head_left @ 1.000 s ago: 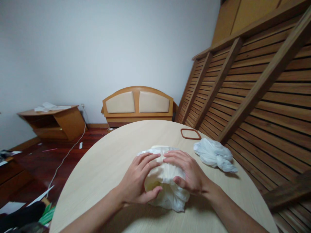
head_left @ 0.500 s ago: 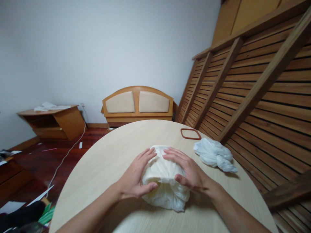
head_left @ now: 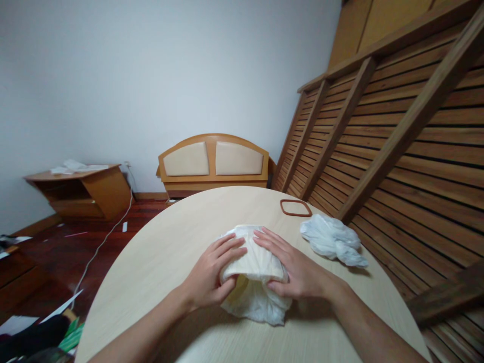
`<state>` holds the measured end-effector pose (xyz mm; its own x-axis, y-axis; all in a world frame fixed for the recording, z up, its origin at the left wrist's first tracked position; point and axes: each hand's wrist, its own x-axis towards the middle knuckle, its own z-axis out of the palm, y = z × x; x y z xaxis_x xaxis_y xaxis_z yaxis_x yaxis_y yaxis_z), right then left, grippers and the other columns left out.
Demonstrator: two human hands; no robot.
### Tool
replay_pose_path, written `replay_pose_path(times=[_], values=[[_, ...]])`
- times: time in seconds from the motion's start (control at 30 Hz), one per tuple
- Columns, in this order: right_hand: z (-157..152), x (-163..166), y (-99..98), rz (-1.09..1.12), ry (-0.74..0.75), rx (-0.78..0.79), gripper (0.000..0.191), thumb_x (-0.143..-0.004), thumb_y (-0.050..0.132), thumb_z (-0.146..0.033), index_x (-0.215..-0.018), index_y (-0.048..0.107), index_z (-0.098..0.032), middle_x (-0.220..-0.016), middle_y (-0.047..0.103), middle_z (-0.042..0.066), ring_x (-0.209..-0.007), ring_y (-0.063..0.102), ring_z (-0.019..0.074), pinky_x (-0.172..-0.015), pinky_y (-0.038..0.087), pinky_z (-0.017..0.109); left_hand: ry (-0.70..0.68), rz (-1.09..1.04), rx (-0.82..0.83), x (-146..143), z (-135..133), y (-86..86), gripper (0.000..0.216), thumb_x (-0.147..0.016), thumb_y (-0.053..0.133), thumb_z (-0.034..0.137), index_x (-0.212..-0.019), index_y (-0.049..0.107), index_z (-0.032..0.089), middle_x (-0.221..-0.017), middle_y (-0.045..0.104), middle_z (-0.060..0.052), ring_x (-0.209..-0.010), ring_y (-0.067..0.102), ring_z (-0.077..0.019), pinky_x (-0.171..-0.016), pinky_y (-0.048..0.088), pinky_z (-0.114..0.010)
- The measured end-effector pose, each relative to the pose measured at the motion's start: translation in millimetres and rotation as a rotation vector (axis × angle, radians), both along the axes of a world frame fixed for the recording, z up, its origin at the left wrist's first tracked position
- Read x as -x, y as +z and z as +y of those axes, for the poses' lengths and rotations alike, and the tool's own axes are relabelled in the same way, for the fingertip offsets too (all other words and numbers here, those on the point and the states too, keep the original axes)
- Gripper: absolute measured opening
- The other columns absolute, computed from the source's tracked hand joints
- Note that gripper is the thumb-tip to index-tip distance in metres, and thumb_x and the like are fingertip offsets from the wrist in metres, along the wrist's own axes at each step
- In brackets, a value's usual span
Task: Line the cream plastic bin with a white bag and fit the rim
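Two hands, left hand, right hand, cupping white bag

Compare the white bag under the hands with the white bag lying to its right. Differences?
The held bag is gripped by the left hand and right hand; the loose bag lies untouched. The held bag looks creamy and bulkier, the loose bag bluish-white and flatter. The held bag sits nearest the person, the loose bag by the brown ring. Both are crumpled thin plastic.

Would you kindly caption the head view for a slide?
Left hand and right hand grip a white bag on a round table, with a crumpled bag and brown ring nearby.
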<state>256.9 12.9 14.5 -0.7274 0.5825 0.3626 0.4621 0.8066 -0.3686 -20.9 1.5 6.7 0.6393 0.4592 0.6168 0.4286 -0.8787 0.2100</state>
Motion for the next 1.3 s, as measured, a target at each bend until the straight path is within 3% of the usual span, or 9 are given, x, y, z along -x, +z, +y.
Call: replay_pose_path(times=[0.1, 0.2, 0.33, 0.47, 0.83, 1.3], values=[[0, 0, 0.1, 0.010, 0.005, -0.031, 0.093, -0.080, 0.072, -0.050, -0.155, 0.028, -0.019, -0.161, 0.031, 0.017, -0.152, 0.017, 0.0335, -0.120, 0.024, 0.059, -0.006, -0.034, -0.079, -1, -5, 4.1, 0.055, -0.084, 0.060, 0.024, -0.138, 0.050, 0.019, -0.145, 0.054, -0.016, -0.140, 0.044, -0.0313, -0.108, 0.046, -0.056], [-2, 3, 4.8, 0.077, 0.035, -0.115, 0.085, -0.078, 0.071, -0.052, -0.149, 0.038, -0.018, -0.155, 0.040, 0.018, -0.149, 0.027, 0.0344, -0.118, 0.027, 0.059, -0.004, -0.075, -0.174, -5, -11, 7.7, 0.042, -0.086, 0.064, 0.020, -0.127, 0.058, 0.020, -0.131, 0.064, -0.014, -0.123, 0.058, -0.0265, -0.099, 0.054, -0.047], [-8, 12, 13.4, 0.167, 0.077, -0.251, 0.049, -0.080, 0.070, -0.043, -0.122, 0.059, -0.021, -0.127, 0.063, 0.013, -0.126, 0.054, 0.0296, -0.106, 0.044, 0.050, 0.027, -0.130, -0.226, -13, -13, 8.2, 0.022, -0.086, 0.064, 0.011, -0.105, 0.063, 0.021, -0.105, 0.072, -0.007, -0.094, 0.067, -0.0183, -0.081, 0.057, -0.034], [-13, 20, 16.6, 0.191, 0.058, -0.355, 0.021, -0.086, 0.065, -0.026, -0.106, 0.065, -0.022, -0.103, 0.071, 0.006, -0.102, 0.063, 0.0227, -0.091, 0.050, 0.042, 0.032, -0.132, -0.208, -15, -13, 7.4, 0.019, -0.088, 0.062, 0.009, -0.103, 0.063, 0.020, -0.095, 0.072, -0.004, -0.083, 0.065, -0.0150, -0.073, 0.056, -0.028], [-5, 14, 9.6, 0.170, 0.050, -0.440, 0.034, -0.089, 0.058, -0.017, -0.120, 0.066, -0.024, -0.110, 0.074, 0.006, -0.100, 0.066, 0.0212, -0.090, 0.052, 0.042, 0.121, -0.132, -0.252, -14, -11, 8.2, 0.015, -0.091, 0.059, 0.009, -0.102, 0.064, 0.018, -0.093, 0.073, -0.005, -0.084, 0.066, -0.0157, -0.072, 0.057, -0.027], [-13, 24, 11.1, 0.221, -0.144, -0.481, 0.039, -0.087, 0.057, -0.014, -0.125, 0.064, -0.020, -0.119, 0.073, 0.010, -0.107, 0.068, 0.0251, -0.089, 0.057, 0.046, 0.231, -0.191, -0.289, -12, -10, 6.7, 0.014, -0.091, 0.060, 0.009, -0.101, 0.062, 0.018, -0.090, 0.073, -0.005, -0.082, 0.067, -0.0162, -0.070, 0.058, -0.027]])
